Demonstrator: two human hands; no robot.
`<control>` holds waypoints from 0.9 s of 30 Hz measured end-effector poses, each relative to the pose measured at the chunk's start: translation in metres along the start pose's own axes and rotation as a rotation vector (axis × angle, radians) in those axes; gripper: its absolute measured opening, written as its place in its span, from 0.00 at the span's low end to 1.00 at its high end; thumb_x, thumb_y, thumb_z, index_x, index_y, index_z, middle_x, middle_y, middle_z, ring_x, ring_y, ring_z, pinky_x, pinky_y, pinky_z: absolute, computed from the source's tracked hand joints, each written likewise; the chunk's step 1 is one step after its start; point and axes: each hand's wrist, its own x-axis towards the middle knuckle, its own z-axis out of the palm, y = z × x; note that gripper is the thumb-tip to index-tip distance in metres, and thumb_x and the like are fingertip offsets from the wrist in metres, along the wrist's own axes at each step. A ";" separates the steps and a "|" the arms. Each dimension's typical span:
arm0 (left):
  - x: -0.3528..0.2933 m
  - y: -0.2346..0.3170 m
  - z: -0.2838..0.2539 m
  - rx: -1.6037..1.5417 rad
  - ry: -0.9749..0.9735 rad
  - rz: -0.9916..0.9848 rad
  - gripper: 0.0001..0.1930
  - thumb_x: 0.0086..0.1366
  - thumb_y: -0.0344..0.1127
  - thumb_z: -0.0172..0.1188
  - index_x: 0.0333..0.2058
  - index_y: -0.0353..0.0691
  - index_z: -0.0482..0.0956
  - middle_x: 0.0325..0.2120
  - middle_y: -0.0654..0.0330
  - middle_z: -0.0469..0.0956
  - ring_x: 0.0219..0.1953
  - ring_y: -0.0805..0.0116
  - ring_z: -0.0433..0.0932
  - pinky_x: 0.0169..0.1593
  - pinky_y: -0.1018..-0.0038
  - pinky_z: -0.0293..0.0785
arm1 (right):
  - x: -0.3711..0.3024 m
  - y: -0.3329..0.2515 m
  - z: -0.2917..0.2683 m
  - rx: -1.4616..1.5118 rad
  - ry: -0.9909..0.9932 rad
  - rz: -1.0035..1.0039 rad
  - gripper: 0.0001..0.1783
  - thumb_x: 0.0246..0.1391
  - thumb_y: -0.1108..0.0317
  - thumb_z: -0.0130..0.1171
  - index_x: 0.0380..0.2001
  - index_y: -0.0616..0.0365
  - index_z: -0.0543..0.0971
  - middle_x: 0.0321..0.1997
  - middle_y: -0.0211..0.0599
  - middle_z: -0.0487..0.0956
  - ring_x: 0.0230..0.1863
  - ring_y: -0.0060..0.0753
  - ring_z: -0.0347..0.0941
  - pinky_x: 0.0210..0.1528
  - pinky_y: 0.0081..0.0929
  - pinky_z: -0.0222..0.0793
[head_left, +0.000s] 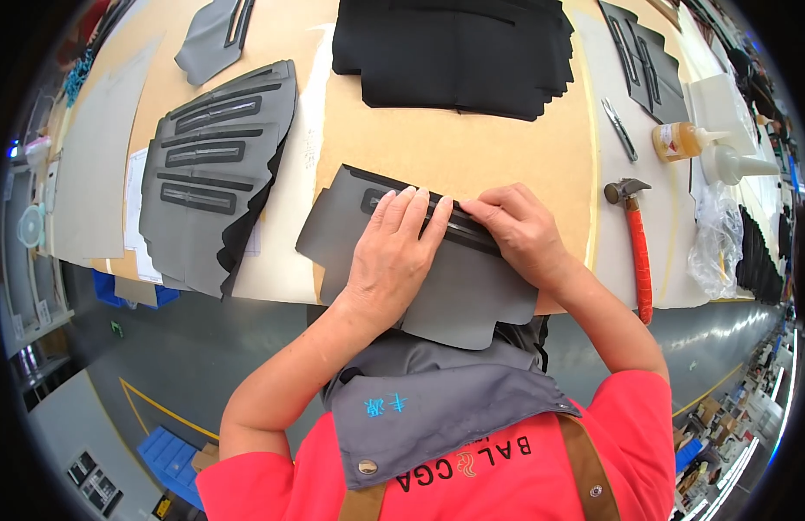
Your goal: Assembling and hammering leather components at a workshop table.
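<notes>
A grey leather-like panel (446, 300) lies at the table's front edge, its near part overhanging toward my lap. A black strip runs along its far edge, and a dark-framed slot sits just below that strip. My left hand (389, 252) rests flat on the panel with its fingers stretched over the slot, covering part of it. With thumb and fingers pinched together, my right hand (524, 230) grips the panel's far edge, right of the left fingertips. What lies under the right fingers is hidden.
A fanned stack of similar grey panels (211, 165) lies left; a pile of black panels (454, 56) lies beyond my hands. To the right are a hammer (639, 252) with a red handle, tweezers (619, 130), an amber glue bottle (678, 141), a white bottle (724, 165) and a clear plastic bag (715, 243).
</notes>
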 end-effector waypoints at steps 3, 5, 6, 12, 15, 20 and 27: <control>0.000 0.004 -0.002 -0.010 -0.012 0.016 0.28 0.61 0.26 0.59 0.62 0.40 0.77 0.56 0.52 0.74 0.61 0.53 0.74 0.67 0.63 0.72 | -0.009 0.002 -0.003 0.104 -0.019 0.133 0.23 0.46 0.75 0.62 0.50 0.61 0.85 0.44 0.35 0.80 0.43 0.39 0.76 0.46 0.33 0.78; 0.000 0.007 -0.003 -0.017 -0.022 0.007 0.28 0.60 0.26 0.59 0.62 0.39 0.77 0.56 0.51 0.74 0.61 0.53 0.74 0.67 0.62 0.71 | -0.007 0.001 -0.009 -0.010 -0.010 -0.041 0.24 0.45 0.77 0.62 0.50 0.59 0.85 0.43 0.35 0.80 0.42 0.39 0.77 0.45 0.34 0.79; -0.001 0.009 -0.003 -0.017 -0.027 0.013 0.28 0.60 0.26 0.59 0.62 0.39 0.77 0.56 0.51 0.74 0.61 0.53 0.74 0.67 0.62 0.71 | -0.008 0.001 -0.009 -0.010 -0.006 -0.034 0.24 0.45 0.77 0.62 0.50 0.59 0.85 0.43 0.35 0.80 0.42 0.39 0.77 0.45 0.34 0.79; 0.007 0.016 -0.005 -0.013 -0.101 -0.004 0.30 0.60 0.25 0.59 0.64 0.39 0.75 0.58 0.49 0.72 0.62 0.51 0.72 0.67 0.62 0.71 | -0.020 0.009 -0.008 0.079 0.046 0.132 0.26 0.43 0.77 0.63 0.50 0.57 0.85 0.42 0.34 0.81 0.42 0.38 0.77 0.45 0.32 0.79; 0.001 0.023 0.000 -0.033 -0.088 0.012 0.30 0.59 0.24 0.59 0.63 0.40 0.76 0.59 0.50 0.71 0.63 0.49 0.72 0.67 0.62 0.71 | -0.022 0.007 -0.016 0.045 -0.010 0.043 0.23 0.46 0.77 0.64 0.49 0.58 0.85 0.42 0.34 0.81 0.42 0.39 0.77 0.46 0.33 0.79; 0.004 0.035 0.005 0.019 -0.048 -0.038 0.31 0.59 0.24 0.59 0.64 0.39 0.75 0.58 0.47 0.71 0.64 0.48 0.71 0.70 0.57 0.67 | -0.024 0.005 -0.016 0.085 0.017 0.122 0.20 0.48 0.78 0.63 0.47 0.58 0.86 0.41 0.34 0.81 0.42 0.39 0.77 0.45 0.32 0.79; 0.003 0.046 0.009 -0.026 -0.035 0.007 0.30 0.60 0.23 0.59 0.64 0.37 0.74 0.58 0.45 0.71 0.65 0.48 0.70 0.71 0.54 0.66 | -0.036 0.007 -0.025 0.013 -0.013 0.014 0.19 0.52 0.81 0.68 0.48 0.56 0.86 0.42 0.36 0.81 0.43 0.39 0.79 0.43 0.33 0.79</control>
